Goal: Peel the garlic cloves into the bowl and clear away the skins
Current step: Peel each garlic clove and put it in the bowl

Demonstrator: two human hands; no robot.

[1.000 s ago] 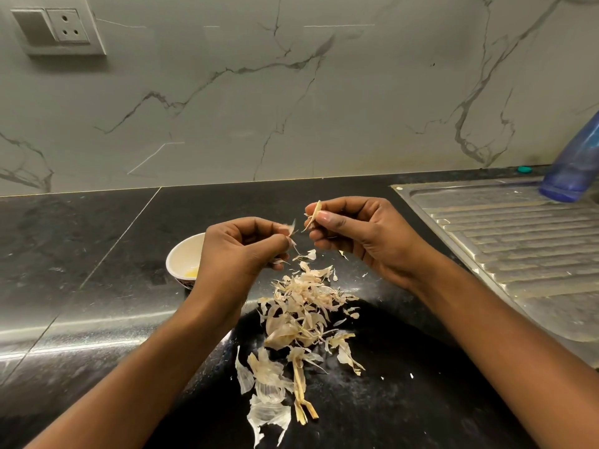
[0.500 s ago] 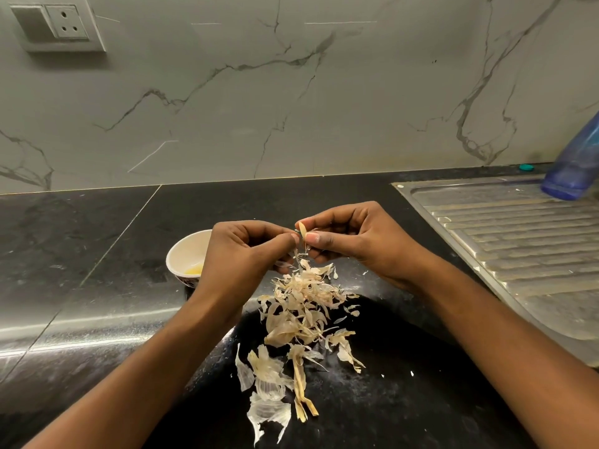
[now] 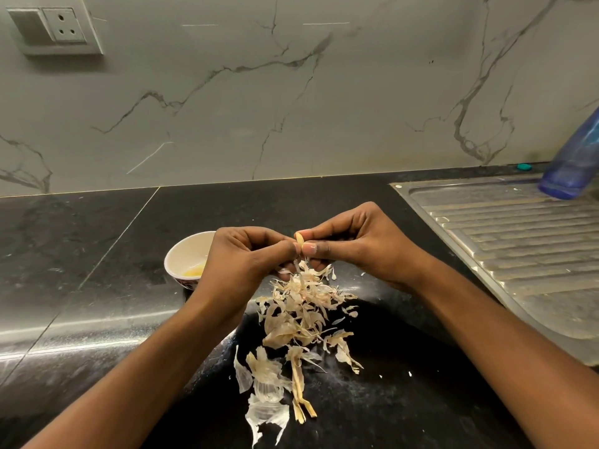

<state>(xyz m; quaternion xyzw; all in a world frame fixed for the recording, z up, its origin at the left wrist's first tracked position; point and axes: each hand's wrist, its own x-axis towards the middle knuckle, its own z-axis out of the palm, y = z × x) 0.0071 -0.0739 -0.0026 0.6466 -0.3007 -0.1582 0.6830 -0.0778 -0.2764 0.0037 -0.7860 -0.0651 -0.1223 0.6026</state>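
Both hands meet above the black counter over a pile of garlic skins (image 3: 299, 314). My right hand (image 3: 356, 246) pinches a small pale garlic clove (image 3: 299, 238) between thumb and forefinger. My left hand (image 3: 246, 257) has its fingers curled and its thumb tip pressed against the same clove. A small white bowl (image 3: 184, 254) stands just left of my left hand, with a few peeled yellowish cloves (image 3: 193, 271) in its bottom. My left hand hides the bowl's right side.
A steel sink drainboard (image 3: 525, 254) fills the right side, with a blue plastic bottle (image 3: 573, 160) at its far end. A marble wall with a switch and socket plate (image 3: 55, 29) rises behind the black counter (image 3: 97, 254). A teal cap (image 3: 524, 166) lies by the wall.
The hands were apart, the right holding a strip of skin up. They came together and lowered slightly, and both now pinch the clove over the skin pile.
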